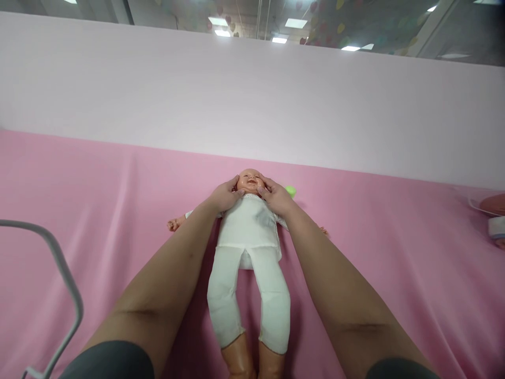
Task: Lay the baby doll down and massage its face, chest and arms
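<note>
A baby doll (248,223) in a white cloth top and trousers lies on its back, head away from me, arms spread out to the sides. Its head (250,181) is cupped from both sides. My left hand (228,195) curves around the cheek and jaw on the left, thumb near the chin. On the opposite cheek rests my right hand (275,196), with its thumb also by the chin and its fingers bent along the side of the head. Parts of the doll's arms are hidden behind my forearms.
Pink cloth (130,205) covers the surface under the doll. A light green object (291,190) lies just beyond my right hand. A grey curved bar (67,268) stands at the left. Part of another doll (496,227) shows at the right edge. A white wall (252,100) rises behind.
</note>
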The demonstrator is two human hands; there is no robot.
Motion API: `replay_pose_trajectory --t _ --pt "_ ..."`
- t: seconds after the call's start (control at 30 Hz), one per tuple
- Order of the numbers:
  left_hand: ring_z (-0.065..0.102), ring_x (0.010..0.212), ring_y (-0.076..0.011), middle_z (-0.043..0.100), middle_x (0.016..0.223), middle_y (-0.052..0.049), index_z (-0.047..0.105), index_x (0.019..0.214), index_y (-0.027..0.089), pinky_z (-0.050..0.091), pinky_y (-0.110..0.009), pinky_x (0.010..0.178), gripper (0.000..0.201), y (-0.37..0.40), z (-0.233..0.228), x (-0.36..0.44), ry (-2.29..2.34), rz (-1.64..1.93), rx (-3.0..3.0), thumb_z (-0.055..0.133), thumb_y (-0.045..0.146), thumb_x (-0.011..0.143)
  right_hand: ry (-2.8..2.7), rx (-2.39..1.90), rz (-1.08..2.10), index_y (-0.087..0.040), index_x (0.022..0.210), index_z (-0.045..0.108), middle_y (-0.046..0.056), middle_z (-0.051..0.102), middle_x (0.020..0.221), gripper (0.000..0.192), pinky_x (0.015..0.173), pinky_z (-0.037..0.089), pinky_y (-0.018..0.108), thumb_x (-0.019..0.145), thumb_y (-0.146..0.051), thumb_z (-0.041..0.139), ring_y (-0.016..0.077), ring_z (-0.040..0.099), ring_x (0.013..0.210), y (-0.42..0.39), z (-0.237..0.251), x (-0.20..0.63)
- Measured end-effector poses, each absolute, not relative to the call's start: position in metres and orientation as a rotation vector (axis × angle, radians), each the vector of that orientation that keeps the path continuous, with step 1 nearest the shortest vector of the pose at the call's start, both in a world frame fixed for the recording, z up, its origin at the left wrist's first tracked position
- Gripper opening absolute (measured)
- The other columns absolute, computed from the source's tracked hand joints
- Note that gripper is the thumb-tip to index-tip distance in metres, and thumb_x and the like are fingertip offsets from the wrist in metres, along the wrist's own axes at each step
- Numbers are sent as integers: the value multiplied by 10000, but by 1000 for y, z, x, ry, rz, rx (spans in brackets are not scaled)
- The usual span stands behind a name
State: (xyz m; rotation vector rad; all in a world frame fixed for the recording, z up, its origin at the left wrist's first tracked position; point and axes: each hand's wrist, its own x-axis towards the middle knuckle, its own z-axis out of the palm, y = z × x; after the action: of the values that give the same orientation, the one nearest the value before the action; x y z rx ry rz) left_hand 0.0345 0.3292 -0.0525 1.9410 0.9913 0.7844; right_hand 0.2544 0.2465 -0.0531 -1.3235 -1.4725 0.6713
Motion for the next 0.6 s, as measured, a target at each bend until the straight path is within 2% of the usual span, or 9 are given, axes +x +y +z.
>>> replay_pose_trajectory --t 0.2,0.33,0.47,0.6 --pt "612 1355 -280 589 1540 -120 453 1610 198 467 -395 1127 727 334 -60 38 950 857 1704 602 529 981 -1446 -1344 715 -378 1492 583 5 687 1432 558 1176 461 519 978 -596 585 279 649 1299 242 -48 253" --pt "631 1326 -288 610 1519 -120 478 1595 201 473 -387 1106 751 328 -54 38 964 868 1782 584 613 976 -1389 -1315 743 -340 1487 590 25 679 1444 568 1202 428 520 981 -598 571 260 623 1340 244 -50 251" --pt "662 1266 -346 701 1400 -124 539 1550 207 504 -391 1053 876 317 -43 39 1070 823 1972 721 693 844 -1377 -1329 683 -306 1465 611 43 672 1452 669 1179 468 476 864 -560 763 274 624 1343 243 -49 244" --pt "685 1221 -340 717 1374 -114 582 1504 205 521 -374 1015 800 315 -41 42 1086 843 2014 768 603 836 -1323 -1322 638 -269 1452 621 60 697 1415 750 1139 514 451 776 -498 852 278 659 1294 242 -50 236"
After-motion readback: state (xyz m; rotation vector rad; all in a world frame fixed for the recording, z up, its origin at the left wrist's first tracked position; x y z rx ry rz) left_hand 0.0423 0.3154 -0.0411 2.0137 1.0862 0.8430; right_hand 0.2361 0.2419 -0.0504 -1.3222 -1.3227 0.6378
